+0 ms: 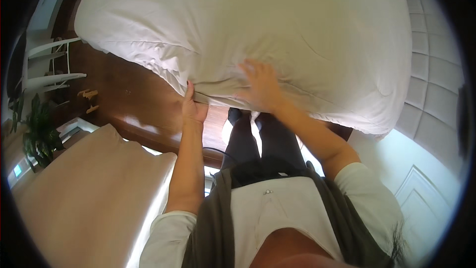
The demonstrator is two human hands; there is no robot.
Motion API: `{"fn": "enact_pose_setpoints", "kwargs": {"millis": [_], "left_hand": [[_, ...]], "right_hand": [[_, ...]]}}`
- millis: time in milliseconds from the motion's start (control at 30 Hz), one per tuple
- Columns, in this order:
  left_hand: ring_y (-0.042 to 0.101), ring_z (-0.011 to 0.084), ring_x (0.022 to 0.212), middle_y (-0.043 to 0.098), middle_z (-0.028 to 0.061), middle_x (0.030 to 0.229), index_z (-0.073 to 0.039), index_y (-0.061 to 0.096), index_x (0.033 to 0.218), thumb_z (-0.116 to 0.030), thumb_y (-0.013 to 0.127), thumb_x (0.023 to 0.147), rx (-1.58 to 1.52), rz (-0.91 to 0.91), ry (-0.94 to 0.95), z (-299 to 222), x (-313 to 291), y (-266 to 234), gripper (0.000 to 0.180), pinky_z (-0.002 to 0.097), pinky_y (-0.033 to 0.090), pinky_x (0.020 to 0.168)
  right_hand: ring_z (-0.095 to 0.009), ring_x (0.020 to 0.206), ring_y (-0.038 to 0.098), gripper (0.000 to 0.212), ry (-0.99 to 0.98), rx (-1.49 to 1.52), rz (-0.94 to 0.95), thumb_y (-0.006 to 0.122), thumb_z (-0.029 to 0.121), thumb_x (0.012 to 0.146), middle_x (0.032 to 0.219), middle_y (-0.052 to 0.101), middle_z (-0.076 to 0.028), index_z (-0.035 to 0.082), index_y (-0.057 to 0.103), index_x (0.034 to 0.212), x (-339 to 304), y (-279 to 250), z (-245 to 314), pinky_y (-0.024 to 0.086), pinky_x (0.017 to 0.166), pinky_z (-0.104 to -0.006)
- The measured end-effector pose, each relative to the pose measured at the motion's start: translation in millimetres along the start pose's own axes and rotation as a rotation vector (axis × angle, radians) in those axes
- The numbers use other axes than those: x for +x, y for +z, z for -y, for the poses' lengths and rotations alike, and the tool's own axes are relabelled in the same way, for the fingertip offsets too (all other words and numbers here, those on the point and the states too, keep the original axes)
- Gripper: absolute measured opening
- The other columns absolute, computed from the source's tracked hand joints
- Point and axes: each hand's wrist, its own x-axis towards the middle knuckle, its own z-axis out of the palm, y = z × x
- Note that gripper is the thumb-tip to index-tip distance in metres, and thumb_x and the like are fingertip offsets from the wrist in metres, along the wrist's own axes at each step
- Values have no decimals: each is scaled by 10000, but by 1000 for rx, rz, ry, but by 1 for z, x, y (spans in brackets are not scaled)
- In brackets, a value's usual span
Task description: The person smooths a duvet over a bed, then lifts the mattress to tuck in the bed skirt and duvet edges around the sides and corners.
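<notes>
A pale cream comforter [238, 25] covers the bed in front of me, and its near edge is bunched and creased. My left hand [196, 109] is at that edge, thumb lying on top along the fabric and fingers hidden beneath the hem, closed on the comforter. Farther right, my right hand [261, 85] is over the top of the cover near the same edge. Its fingers are spread and smeared by motion, holding nothing; whether the palm presses on the cloth is hard to tell.
A tufted grey headboard [429, 69] rises on the right beside a white panelled door [421, 203]. Brown wooden floor [129, 87] shows at left, with a white chair-like frame [54, 64], a small wooden object [89, 100] and a green plant [40, 129]. A beige curtain [89, 183] hangs at lower left.
</notes>
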Motion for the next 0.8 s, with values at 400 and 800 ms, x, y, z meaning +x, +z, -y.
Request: {"fn": "enact_pose_setpoints", "kwargs": {"millis": [400,800], "left_hand": [[524,262,1039,527,102,1159,27,442,1206,-177,517,891,20,-402,143,-98,62,-46,383,430,431,894],[534,275,1000,547,157,1108,17,554,1019,-46,525,799,129,-489,186,-135,123,-88,231,398,431,897]], "right_hand": [[-316,920,479,564,-239,179,332,502,-18,667,993,522,-147,59,451,1224,2,94,29,415,802,-383],[-334,818,596,341,-90,206,810,534,73,764,900,617,-155,160,492,1091,61,95,4,451,721,-442]]}}
